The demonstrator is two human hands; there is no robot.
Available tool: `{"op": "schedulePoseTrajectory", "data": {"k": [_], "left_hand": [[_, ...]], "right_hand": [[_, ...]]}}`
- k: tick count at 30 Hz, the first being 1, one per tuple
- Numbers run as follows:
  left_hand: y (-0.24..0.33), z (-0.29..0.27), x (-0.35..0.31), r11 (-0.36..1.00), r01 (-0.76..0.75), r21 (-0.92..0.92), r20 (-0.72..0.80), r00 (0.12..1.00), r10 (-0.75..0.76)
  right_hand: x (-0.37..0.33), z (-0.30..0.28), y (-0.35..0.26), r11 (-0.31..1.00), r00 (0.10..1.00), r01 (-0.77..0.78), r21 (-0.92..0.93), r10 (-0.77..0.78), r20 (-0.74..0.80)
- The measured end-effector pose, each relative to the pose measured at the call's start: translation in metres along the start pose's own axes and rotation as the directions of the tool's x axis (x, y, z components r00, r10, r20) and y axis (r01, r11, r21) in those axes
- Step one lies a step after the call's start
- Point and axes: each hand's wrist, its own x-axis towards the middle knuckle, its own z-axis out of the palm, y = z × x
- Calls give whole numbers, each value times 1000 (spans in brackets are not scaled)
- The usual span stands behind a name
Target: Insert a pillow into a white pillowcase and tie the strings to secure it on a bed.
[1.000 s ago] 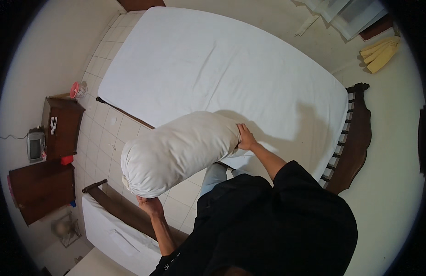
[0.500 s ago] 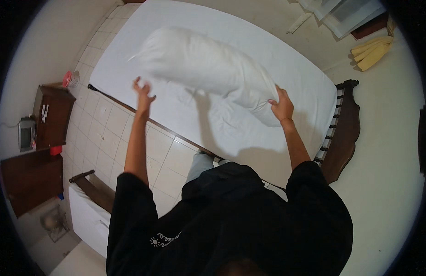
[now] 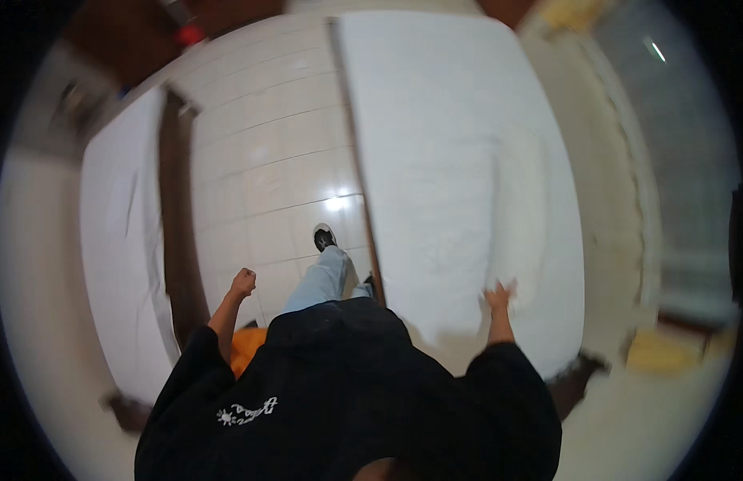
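A long white bolster point(image 3: 520, 212) lies on the white-sheeted bed point(image 3: 423, 120) to my right, stretched along the far side of the mattress. By its near end my right hand point(image 3: 500, 297) is open, fingers apart, holding nothing; blur hides whether a fingertip touches the bolster. Over the tiled floor on the left, my left hand point(image 3: 243, 283) is curled into a loose fist with nothing visible in it. It is nearest to the edge of a second bed.
The second bed point(image 3: 119, 232), with a white sheet and dark wooden frame, stands on the left. Floor tiles point(image 3: 267, 152) run between the beds, where my shoe point(image 3: 325, 236) shows. An orange thing point(image 3: 247, 346) sits behind my left forearm. A yellow cloth point(image 3: 664, 351) is at the right.
The bolster has come down from my right hand onto the bed. My right hand has let go, and my left has curled shut. The view has turned, bringing the second bed up on the left.
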Motion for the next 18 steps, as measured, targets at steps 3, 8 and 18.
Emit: {"op": "schedulePoseTrajectory", "data": {"k": [3, 8, 18], "left_hand": [[-88, -8, -39, 904, 159, -397, -172, 955, -244], [-185, 78, -93, 423, 228, -877, 32, 906, -421], [-273, 133, -79, -18, 402, -915, 402, 915, 23]], "right_hand": [[-9, 17, -27, 988, 935, -110, -108, 66, -349], [60, 95, -104, 949, 949, -234, 211, 176, 261], [-122, 199, -522, 706, 416, 516, 485, -701, 578]]}}
